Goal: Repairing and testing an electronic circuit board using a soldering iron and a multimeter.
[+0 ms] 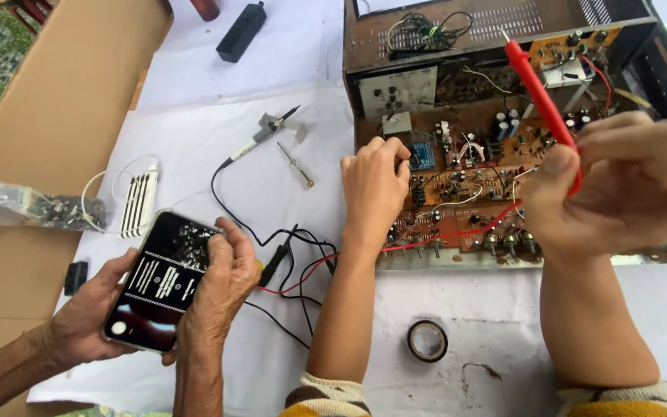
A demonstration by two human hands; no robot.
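Clearly light and stiff, the red probe [540, 96] at upper right is pinched mid-shaft by the right hand [619, 185]; left hand [374, 189] fingers curl onto the fragile circuit board [457, 208]

At centre frame the left hand [374, 181] rests fingertips on the circuit board [457, 201] inside an opened amplifier chassis [372, 46]. At right, the right hand [619, 181] pinches a red multimeter probe [538, 93]. Lower left, another person's hands hold a smartphone [160, 282].

A red probe [540, 100], orange-brown circuit board [457, 208], black tape roll [428, 340], white tablecloth [218, 154], and black phone [162, 279].
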